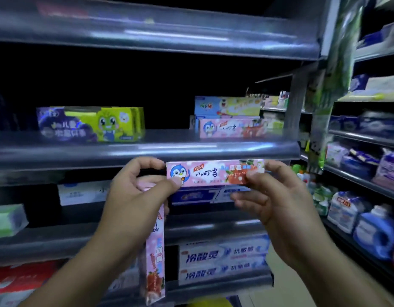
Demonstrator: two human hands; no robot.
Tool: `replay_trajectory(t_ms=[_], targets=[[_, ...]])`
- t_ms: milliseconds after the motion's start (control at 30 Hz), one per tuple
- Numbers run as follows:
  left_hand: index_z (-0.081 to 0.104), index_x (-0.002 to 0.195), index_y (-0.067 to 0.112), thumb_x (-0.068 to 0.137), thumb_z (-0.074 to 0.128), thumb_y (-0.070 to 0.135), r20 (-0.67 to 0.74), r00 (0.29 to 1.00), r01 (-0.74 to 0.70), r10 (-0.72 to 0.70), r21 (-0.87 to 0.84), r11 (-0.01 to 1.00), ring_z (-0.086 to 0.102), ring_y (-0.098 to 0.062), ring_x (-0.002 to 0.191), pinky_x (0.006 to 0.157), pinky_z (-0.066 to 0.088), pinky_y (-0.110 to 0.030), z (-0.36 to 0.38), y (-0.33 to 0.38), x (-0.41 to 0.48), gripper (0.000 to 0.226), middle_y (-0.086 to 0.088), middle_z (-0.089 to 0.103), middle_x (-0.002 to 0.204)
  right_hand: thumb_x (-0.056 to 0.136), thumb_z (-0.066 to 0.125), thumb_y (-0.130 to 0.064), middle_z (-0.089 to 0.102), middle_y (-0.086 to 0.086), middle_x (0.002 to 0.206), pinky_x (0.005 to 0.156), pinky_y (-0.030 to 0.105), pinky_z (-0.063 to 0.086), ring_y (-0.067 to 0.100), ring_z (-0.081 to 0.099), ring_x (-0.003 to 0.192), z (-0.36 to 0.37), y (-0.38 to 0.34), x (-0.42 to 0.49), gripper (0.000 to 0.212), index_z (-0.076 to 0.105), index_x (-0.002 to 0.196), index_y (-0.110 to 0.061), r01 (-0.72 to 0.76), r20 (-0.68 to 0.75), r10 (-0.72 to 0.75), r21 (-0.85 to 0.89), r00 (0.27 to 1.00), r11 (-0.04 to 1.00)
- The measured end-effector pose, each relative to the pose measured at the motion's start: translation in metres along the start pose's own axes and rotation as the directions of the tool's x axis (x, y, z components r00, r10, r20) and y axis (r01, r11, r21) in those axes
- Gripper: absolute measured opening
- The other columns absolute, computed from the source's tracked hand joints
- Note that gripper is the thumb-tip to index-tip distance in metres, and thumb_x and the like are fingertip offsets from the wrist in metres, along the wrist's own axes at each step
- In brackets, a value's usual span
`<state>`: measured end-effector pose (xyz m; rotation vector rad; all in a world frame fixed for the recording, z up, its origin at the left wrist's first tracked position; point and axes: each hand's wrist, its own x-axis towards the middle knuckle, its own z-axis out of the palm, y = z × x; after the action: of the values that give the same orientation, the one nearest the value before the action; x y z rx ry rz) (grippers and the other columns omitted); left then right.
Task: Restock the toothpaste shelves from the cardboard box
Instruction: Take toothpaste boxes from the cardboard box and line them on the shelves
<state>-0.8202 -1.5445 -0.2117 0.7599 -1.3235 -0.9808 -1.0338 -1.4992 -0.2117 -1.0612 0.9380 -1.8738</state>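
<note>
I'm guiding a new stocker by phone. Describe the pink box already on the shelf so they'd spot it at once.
Find the grey shelf crossing mid-view and go to its right end, where two boxes are stacked. The shelved pink box is the lower, under a blue-and-yellow box. Its blue penguin matches the held pink box, unlike the purple-and-green boxes at left.

shop | metal shelves (147,149) | boxed toothpaste (92,125) | detergent bottles (377,238)
</note>
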Motion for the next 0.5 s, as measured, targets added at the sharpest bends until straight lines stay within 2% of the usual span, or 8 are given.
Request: replay_trajectory(t_ms=[100, 200, 300, 367, 400, 467, 500], targets=[[0.067, 0.090, 0.019, 0.086, 0.076, 0.009, 0.013, 0.990, -0.138, 0.137, 0.090, 0.986, 0.053, -0.012, 0.045, 0.042, 0.042, -0.021, 0.016, 0.025, 0.016, 0.015, -0.002, 0.075, 0.074, 0.083, 0.078, -0.013, 0.076, 0.006, 0.086, 0.058, 0.024, 0.056, 0.024, 0.073, 0.072, -0.005, -0.026, 0.018, 0.015, 0.075, 0.090, -0.025, 0.212, -0.033, -0.221, -0.177, 0.975, 0.961], [0.070, 0.087, 0.016, 0.084, 0.079, 0.011, 0.024, 0.964, -0.265, 0.264, 0.173, 0.949, 0.053, -0.008, 0.044, 0.043, 0.044, -0.018, 0.032, 0.049, 0.037, 0.011, 0.002, 0.075, 0.072, 0.081, 0.081, -0.016, 0.078, -0.006, 0.085, 0.057, 0.014, 0.051, 0.006, 0.072, 0.072, -0.006, -0.055, 0.038, 0.009, 0.079, 0.083, -0.025, 0.395, 0.044, -0.403, -0.322, 0.914, 0.860], [0.074, 0.079, 0.013, 0.081, 0.080, 0.010, 0.000, 0.965, -0.256, 0.262, 0.208, 0.944, 0.052, -0.008, 0.042, 0.042, 0.042, -0.020, 0.047, 0.069, 0.061, 0.007, 0.000, 0.070, 0.063, 0.081, 0.081, -0.010, 0.075, -0.012, 0.071, 0.058, 0.009, 0.050, -0.002, 0.069, 0.065, -0.006, -0.079, 0.062, 0.020, 0.076, 0.071, -0.027, 0.474, 0.082, -0.484, -0.399, 0.871, 0.785], [0.077, 0.079, 0.011, 0.081, 0.078, 0.011, 0.042, 0.975, -0.221, 0.218, 0.244, 0.944, 0.049, -0.013, 0.042, 0.044, 0.038, -0.022, 0.054, 0.081, 0.074, 0.003, -0.003, 0.065, 0.057, 0.080, 0.084, -0.014, 0.074, -0.005, 0.070, 0.059, 0.015, 0.054, 0.003, 0.068, 0.067, -0.007, -0.090, 0.081, 0.016, 0.074, 0.073, -0.023, 0.460, 0.060, -0.495, -0.477, 0.867, 0.749], [0.078, 0.080, 0.012, 0.081, 0.077, 0.012, 0.069, 0.978, -0.207, 0.195, 0.264, 0.942, 0.047, -0.016, 0.045, 0.047, 0.037, -0.024, 0.058, 0.085, 0.080, 0.002, -0.006, 0.061, 0.056, 0.080, 0.084, -0.017, 0.075, 0.004, 0.078, 0.066, 0.023, 0.060, 0.012, 0.072, 0.075, -0.008, -0.093, 0.091, 0.010, 0.075, 0.078, -0.019, 0.433, 0.060, -0.477, -0.527, 0.877, 0.731], [0.078, 0.081, 0.011, 0.081, 0.075, 0.015, 0.096, 0.983, -0.177, 0.156, 0.291, 0.940, 0.043, -0.019, 0.054, 0.056, 0.035, -0.032, 0.063, 0.091, 0.088, 0.005, -0.011, 0.054, 0.057, 0.081, 0.084, -0.022, 0.075, 0.017, 0.092, 0.079, 0.044, 0.062, 0.029, 0.074, 0.090, -0.009, -0.095, 0.107, 0.019, 0.076, 0.090, -0.008, 0.384, 0.046, -0.454, -0.612, 0.890, 0.692], [0.078, 0.081, 0.010, 0.080, 0.075, 0.016, 0.089, 0.986, -0.159, 0.139, 0.295, 0.942, 0.042, -0.021, 0.056, 0.058, 0.034, -0.034, 0.065, 0.092, 0.092, 0.006, -0.012, 0.051, 0.057, 0.080, 0.085, -0.024, 0.075, 0.016, 0.094, 0.076, 0.044, 0.061, 0.029, 0.074, 0.089, -0.009, -0.096, 0.114, 0.025, 0.075, 0.093, -0.006, 0.368, 0.027, -0.452, -0.627, 0.891, 0.686]])
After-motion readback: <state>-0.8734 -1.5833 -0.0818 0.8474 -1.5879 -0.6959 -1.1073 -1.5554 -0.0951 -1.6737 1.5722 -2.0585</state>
